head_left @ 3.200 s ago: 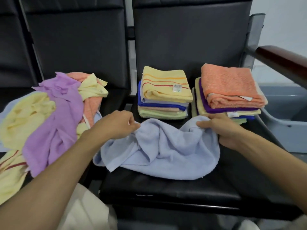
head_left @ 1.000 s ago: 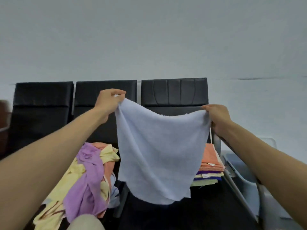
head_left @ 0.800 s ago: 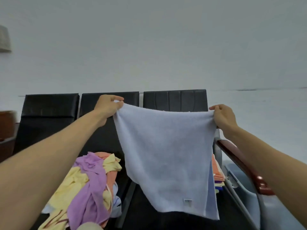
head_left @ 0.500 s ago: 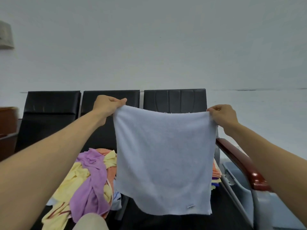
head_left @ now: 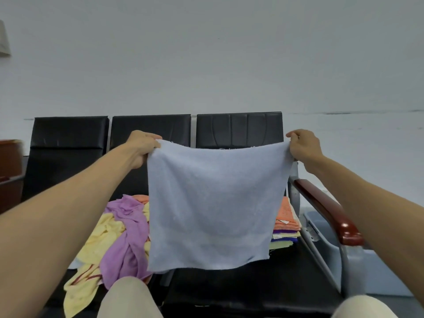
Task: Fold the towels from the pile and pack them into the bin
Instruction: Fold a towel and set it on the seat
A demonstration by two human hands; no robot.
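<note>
Left hand [head_left: 142, 148] pinches the upper left corner of the pale blue towel [head_left: 213, 203]; right hand [head_left: 302, 145] pinches the upper right corner. Both are clenched on cloth. Towel hangs flat at centre frame above the black seat [head_left: 241, 288], top edge sagging slightly between the 2 grips. Soft, light, limp terry; likely droops wherever unsupported. Not slippery, not fragile. Corners look the best hold for a clean fold. Loose pile [head_left: 114, 237] lower left; folded stack [head_left: 285, 226] and grey bin [head_left: 380, 271] lower right.

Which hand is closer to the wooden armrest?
Right. The right hand grips the blue towel above the far end of the armrest; the left hand grips its opposite corner.
</note>
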